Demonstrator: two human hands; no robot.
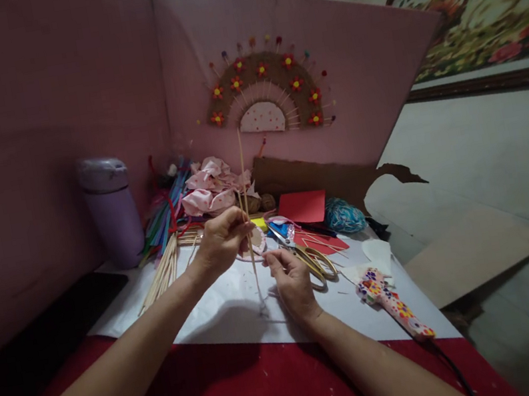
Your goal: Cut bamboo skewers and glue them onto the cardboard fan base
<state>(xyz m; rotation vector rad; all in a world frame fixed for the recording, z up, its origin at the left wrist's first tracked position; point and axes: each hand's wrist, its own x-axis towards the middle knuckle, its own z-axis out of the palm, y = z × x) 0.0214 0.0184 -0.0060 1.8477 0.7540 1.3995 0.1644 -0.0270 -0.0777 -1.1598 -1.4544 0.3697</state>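
Two or so thin wooden sticks stand upright in front of me, pinched between the thumb and fingers of my left hand. My right hand is beside their lower part, thumb and fingertips pressed together; whatever they hold is too small to make out. Behind the sticks lies a round cardboard piece with a pink-and-white rim, partly covered by my left hand. Gold-handled scissors rest just beyond my right hand. More loose wooden sticks lie fanned out left of my left hand.
A flower-patterned glue gun with a cord lies at right on white paper. Behind are pink cloth, red card, blue yarn and brown cardboard. A purple bottle and dark phone-like slab are left.
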